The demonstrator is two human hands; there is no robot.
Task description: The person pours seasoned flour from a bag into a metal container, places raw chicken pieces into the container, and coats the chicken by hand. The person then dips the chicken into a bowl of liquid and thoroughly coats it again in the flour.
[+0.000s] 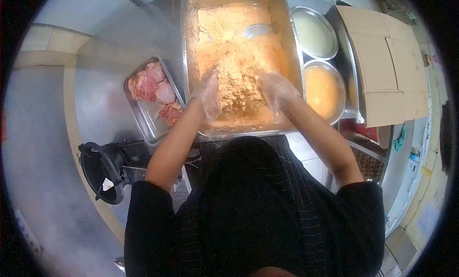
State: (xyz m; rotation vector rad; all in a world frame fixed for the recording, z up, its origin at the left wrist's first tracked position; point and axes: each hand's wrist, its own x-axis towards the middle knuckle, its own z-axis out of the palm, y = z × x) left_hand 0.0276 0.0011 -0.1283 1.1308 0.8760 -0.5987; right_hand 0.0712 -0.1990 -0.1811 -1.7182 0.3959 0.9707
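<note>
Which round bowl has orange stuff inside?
The bowl nearer the person's body, beside the right hand. The other round bowl, farther from the body, looks whitish inside instead.

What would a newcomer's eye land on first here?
First, the big metal tray at top centre, where the clear-gloved left hand and right hand are in crumbly orange powder. Next, raw meat in a smaller tray to its left. Then, to its right, two round bowls, one of pale liquid, one of orange liquid, with cardboard farther right.
</note>
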